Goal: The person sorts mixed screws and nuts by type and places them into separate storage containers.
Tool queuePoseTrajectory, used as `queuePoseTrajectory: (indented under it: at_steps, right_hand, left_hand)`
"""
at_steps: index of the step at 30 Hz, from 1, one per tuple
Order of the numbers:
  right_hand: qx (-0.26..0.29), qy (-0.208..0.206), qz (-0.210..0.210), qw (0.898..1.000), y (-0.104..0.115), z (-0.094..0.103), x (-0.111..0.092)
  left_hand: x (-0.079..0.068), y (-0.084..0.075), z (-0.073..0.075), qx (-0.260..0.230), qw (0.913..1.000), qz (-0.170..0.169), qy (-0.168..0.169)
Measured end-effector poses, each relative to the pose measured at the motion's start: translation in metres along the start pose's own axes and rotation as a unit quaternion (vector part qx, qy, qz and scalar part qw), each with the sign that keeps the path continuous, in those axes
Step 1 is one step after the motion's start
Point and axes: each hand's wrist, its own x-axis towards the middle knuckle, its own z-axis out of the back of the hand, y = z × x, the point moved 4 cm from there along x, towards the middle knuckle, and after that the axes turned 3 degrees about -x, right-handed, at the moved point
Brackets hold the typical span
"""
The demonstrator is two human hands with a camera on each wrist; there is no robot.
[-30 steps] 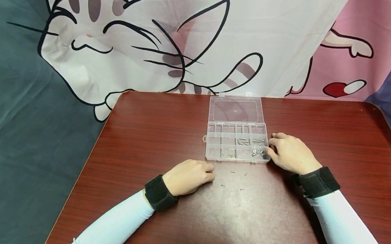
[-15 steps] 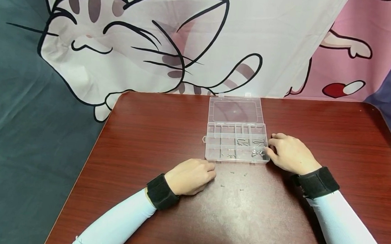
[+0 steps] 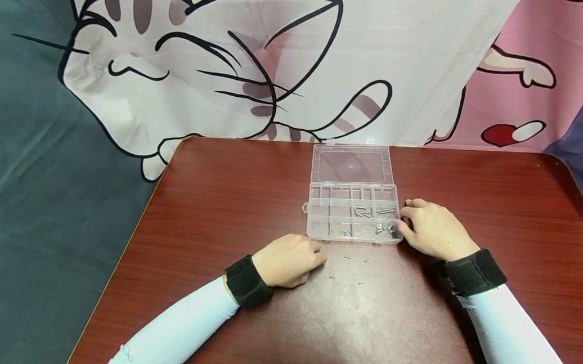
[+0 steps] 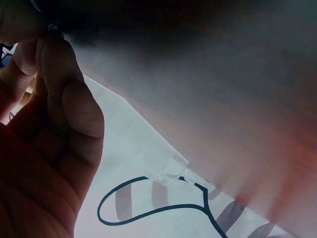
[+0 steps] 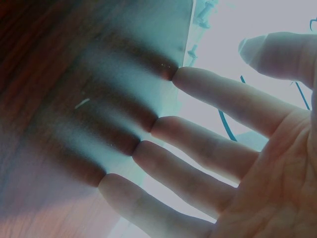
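Observation:
In the head view, my left hand (image 3: 290, 260) is low over the table, left of several tiny loose screws (image 3: 360, 283), its fingers bent. The left wrist view shows its thumb and fingertips together, with a small metal glint like a screw (image 4: 52, 27) pinched between them, mostly hidden. My right hand (image 3: 432, 228) rests at the right side of a clear plastic compartment box (image 3: 353, 239). Its fingertips (image 5: 163, 124) meet the tabletop, fairly straight and spread, and hold nothing; the thumb is at the box's edge. Screws (image 3: 363, 212) and larger bolts (image 3: 383, 228) lie in some compartments.
The box's clear lid (image 3: 353, 165) is folded back toward the far edge of the dark red wooden table (image 3: 231, 172). Behind the table hangs a white cloth (image 3: 417, 55) with a cartoon cat, joined by pink and blue cloth at right.
My left hand has shifted slightly right and away from me, nearer the loose screws. The right hand, the box and the loose screws stay in place.

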Motion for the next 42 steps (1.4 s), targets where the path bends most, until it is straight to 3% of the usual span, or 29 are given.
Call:
queuePoseTrajectory:
  at_steps: [4, 9, 12, 30, 42]
  right_hand:
    - [0.0, 0.0, 0.0, 1.0, 0.0, 0.0, 0.0]
    - [-0.002, 0.002, 0.001, 1.0, 0.0, 0.0, 0.0]
    - [-0.003, 0.0, 0.003, 1.0, 0.0, 0.0, 0.0]
    - [-0.004, 0.002, 0.001, 1.0, -0.001, -0.001, 0.0]
    - [-0.006, 0.006, -0.002, 1.0, 0.0, 0.0, 0.0]
  left_hand:
    - [0.005, 0.007, 0.007, -0.012, 0.9996, -0.004, -0.027]
    - [0.017, 0.023, 0.025, -0.041, 0.9953, -0.004, -0.087]
    - [0.026, 0.032, 0.034, -0.049, 0.9931, 0.002, -0.106]
    - [0.081, 0.062, 0.058, -0.069, 0.9879, 0.019, -0.138]
    - [0.09, 0.071, 0.066, -0.072, 0.9864, 0.029, -0.145]
